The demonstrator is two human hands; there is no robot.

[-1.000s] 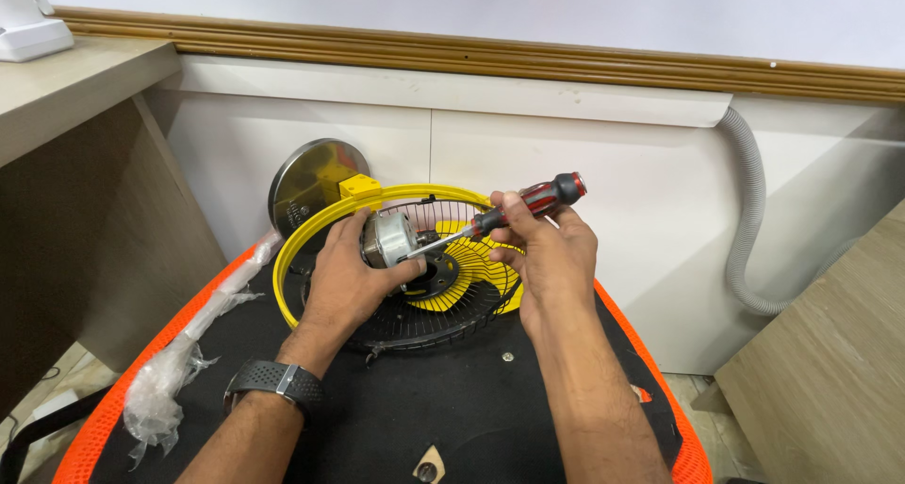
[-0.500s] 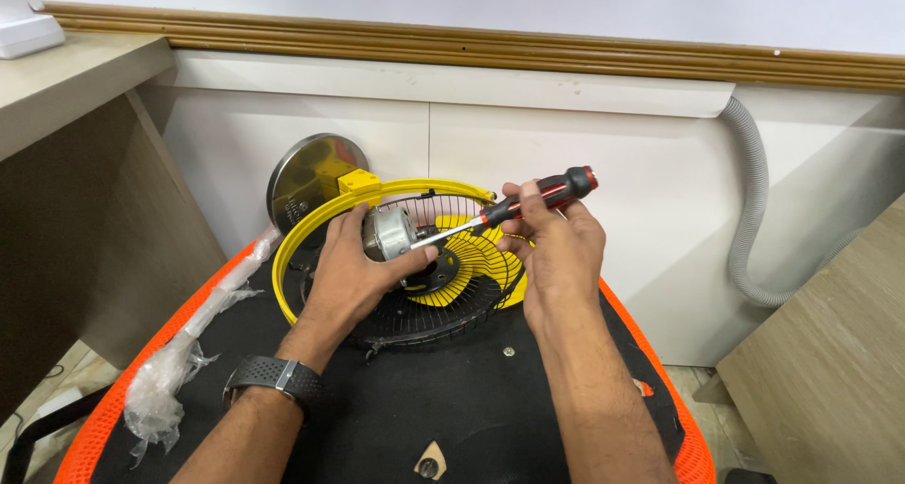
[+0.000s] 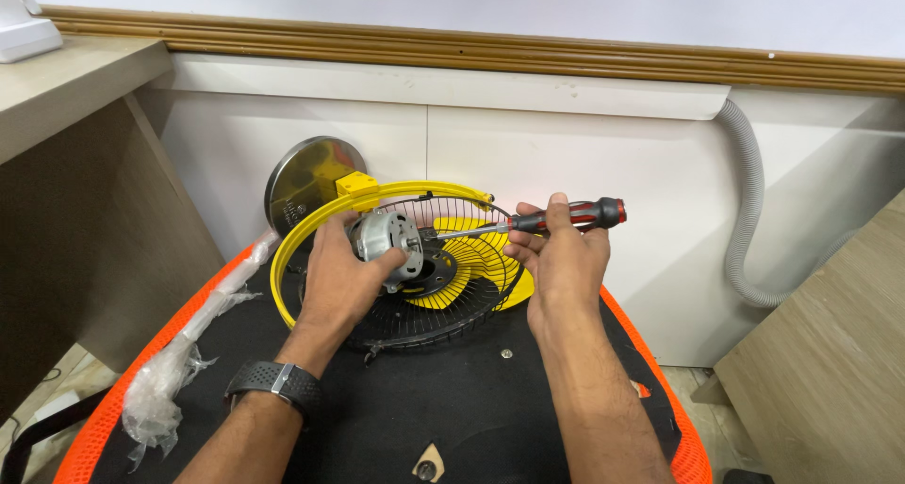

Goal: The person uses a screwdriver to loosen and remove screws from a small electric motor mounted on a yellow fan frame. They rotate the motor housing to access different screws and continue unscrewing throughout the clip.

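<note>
Both forearms reach forward, near each other. The left hand [image 3: 341, 281] is curled in a clasp, palm down; the right hand [image 3: 558, 258] is closed, thumb up.

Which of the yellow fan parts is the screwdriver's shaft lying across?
The yellow fan blade inside the black wire grille; the screwdriver in the right hand crosses above it. The yellow ring and yellow bracket sit left, by the left hand.

One head-worn camera looks down and forward from above the person's forearms, close over the black orange-rimmed seat [image 3: 528, 399]. It faces the white wall panel [image 3: 566, 164] behind that seat. Left of the seat stands a desk [image 3: 75, 192]; right of it, a grey hose [image 3: 749, 211].
</note>
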